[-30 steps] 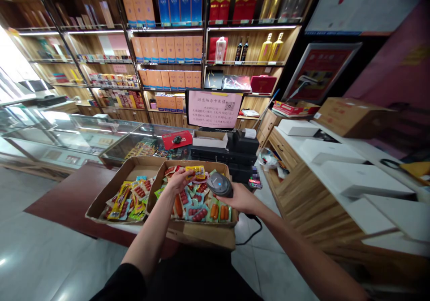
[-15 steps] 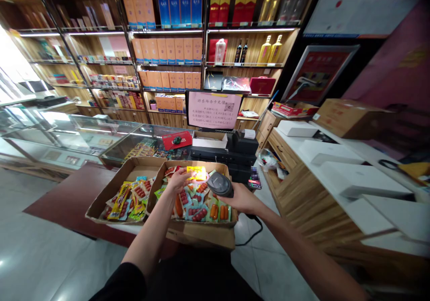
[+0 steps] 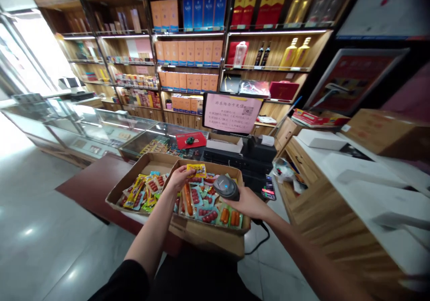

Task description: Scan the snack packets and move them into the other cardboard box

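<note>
My left hand (image 3: pixel 180 177) pinches a small yellow snack packet (image 3: pixel 196 170) by its left end, above the back of the right cardboard box (image 3: pixel 215 238). My right hand (image 3: pixel 247 202) is wrapped around a dark barcode scanner (image 3: pixel 225 187), its head turned toward the packet and a small blue light showing on top. Below both hands, the right box holds packaged sausages (image 3: pixel 208 214) in clear, blue and green wrappers. The left cardboard box (image 3: pixel 116 204) carries more sausage packs and yellow packets (image 3: pixel 135 192). The scanner's grip is hidden by my right hand.
Both boxes stand on a dark red table (image 3: pixel 85 182). Behind are a glass counter (image 3: pixel 141 135), a sign on a screen (image 3: pixel 232 114) and a small printer (image 3: pixel 265 146). A black cable (image 3: pixel 265 240) hangs at the right, near a white-topped counter (image 3: pixel 322 162). A phone (image 3: pixel 269 188) lies nearby.
The camera view has shifted, so the scene sits further right. The bright glow on the yellow packet is gone, and a blue light now shows on the scanner. Both hands keep their hold.
</note>
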Motion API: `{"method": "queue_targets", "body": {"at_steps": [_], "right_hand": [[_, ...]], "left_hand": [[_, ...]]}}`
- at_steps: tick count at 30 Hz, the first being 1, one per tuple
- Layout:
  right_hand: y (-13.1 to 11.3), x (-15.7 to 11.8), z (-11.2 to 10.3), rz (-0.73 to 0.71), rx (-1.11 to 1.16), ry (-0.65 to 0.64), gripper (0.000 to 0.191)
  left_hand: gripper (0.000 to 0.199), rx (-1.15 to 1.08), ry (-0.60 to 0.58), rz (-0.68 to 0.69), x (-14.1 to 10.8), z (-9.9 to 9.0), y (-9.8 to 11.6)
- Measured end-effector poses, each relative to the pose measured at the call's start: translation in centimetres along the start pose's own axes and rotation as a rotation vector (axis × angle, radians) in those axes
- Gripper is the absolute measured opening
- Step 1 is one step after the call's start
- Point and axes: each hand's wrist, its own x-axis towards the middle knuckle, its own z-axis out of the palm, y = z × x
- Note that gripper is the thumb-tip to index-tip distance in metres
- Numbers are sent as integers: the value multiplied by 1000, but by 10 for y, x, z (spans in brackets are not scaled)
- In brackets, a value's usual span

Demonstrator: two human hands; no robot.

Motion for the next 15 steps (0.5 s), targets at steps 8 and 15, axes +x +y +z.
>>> {"method": "queue_targets", "body": {"at_steps": [8,15], "right_hand": [[13,34,16,-75,-15,-103,47],[11,44,17,-101,-46,-116,48]], "left_hand": [[41,-155,363,264,-40,-97,65],[36,-132,382,244,-50,-101,58]]}}
